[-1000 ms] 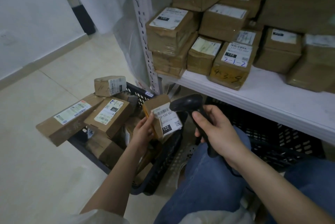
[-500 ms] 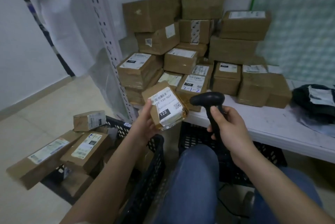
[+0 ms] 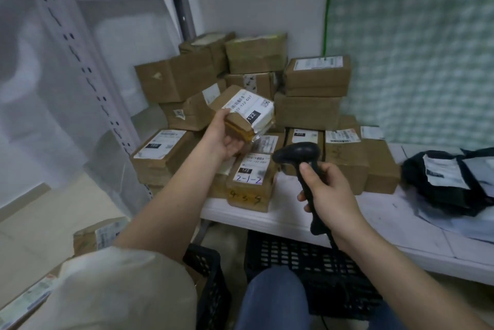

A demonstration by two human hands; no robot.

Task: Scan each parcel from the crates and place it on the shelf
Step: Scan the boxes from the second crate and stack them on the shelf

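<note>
Left hand grips the labelled parcel, fingers curled under it, raised above the boxes stacked on the shelf; right hand is closed round the scanner handle

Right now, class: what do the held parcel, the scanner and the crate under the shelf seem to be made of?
Held parcel: brown cardboard, likely, matte, creased, with a white paper label.
Scanner: black plastic, probably, smooth with a faint sheen.
Crate: black moulded plastic, apparently, judging by its regular lattice openings.
</note>
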